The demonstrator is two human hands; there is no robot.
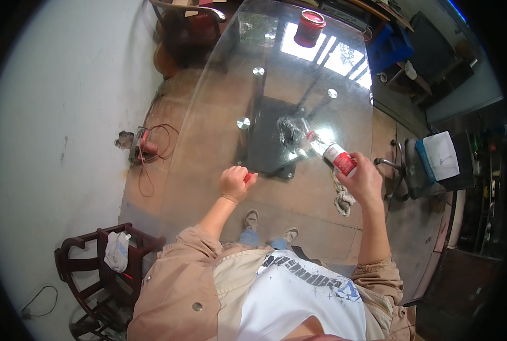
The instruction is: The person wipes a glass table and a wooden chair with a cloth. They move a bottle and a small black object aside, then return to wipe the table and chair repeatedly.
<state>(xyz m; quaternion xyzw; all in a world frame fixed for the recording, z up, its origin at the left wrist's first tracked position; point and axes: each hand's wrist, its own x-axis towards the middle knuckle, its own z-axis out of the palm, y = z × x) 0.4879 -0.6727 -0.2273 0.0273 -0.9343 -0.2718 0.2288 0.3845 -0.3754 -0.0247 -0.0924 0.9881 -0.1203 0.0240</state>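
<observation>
My right hand (363,177) grips a clear bottle (338,157) with a red and white label. The bottle tilts, its neck pointing up and left over the glass tabletop (210,140). Beyond its mouth lies a wet, shiny patch (289,132) on the glass. My left hand (235,182) is closed around a small red object (248,177), perhaps a bottle cap. A crumpled grey-white cloth (343,199) lies on the right, just below the bottle. At the far end of the glass stands a red tin (310,28).
Left of the table, a red power tool (147,147) with a looped cord rests by the wall. A dark wooden chair (95,255) with a cloth stands at lower left. An office chair (419,187) holding a white and blue package (440,157) is at right.
</observation>
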